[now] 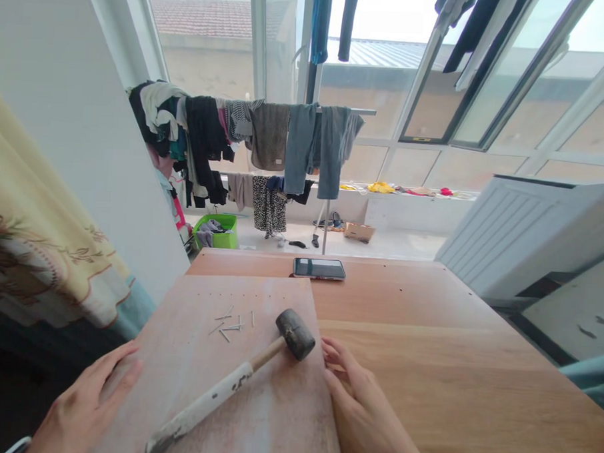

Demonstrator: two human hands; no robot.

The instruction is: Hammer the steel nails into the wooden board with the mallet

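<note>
A thin pinkish wooden board (268, 412) lies on a wooden table (427, 339). My left hand (87, 404) rests on the board's left edge, fingers stretched out and holding nothing. My right hand (361, 409) lies against the board's right edge, fingers extended and slightly curled on it. Between them a rubber mallet (235, 380) with a black head and a worn pale handle lies diagonally on the board. Several loose nails (232, 325) sit near the board's far end, beside a row of small holes.
A smartphone (319, 268) lies at the table's far edge. A patterned yellow cloth (36, 241) hangs at the left. Beyond stand a drying rack (265, 145) full of clothes, a green basket (216, 231), a white panel (532, 226) at the right, and large windows.
</note>
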